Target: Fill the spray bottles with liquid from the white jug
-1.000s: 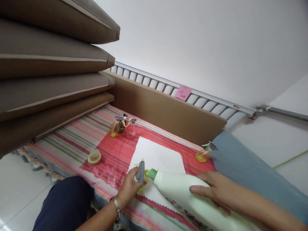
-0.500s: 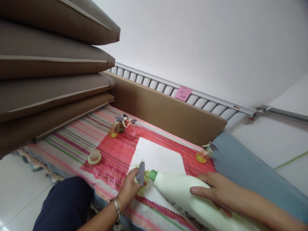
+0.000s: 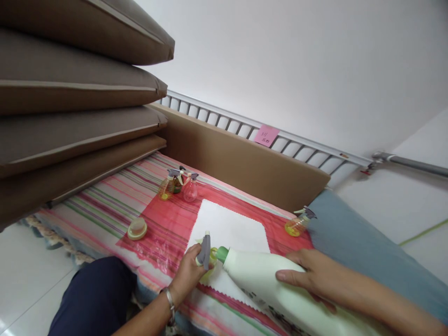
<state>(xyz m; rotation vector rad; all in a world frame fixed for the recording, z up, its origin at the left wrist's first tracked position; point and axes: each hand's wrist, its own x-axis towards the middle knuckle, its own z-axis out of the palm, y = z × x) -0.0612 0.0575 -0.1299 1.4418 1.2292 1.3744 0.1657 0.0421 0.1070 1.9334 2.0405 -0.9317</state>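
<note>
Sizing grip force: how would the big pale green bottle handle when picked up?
The bottle may slip: its wall looks smooth. It is probably stiff enough for a light grip, as no dent shows by the right hand. Maybe heavy: it is large, but opaque walls hide the fill.

The held bottle point(image 3: 259, 273) overhangs the sheet point(image 3: 233, 226), three spray bottles point(image 3: 191, 191) behind left, another spray bottle point(image 3: 296, 227) at right.

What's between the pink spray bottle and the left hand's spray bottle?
Head view: a strip of red translucent sheet nearest the pink spray bottle, then the white scalloped-edged sheet toward the yellow-green spray bottle in the left hand.
</note>
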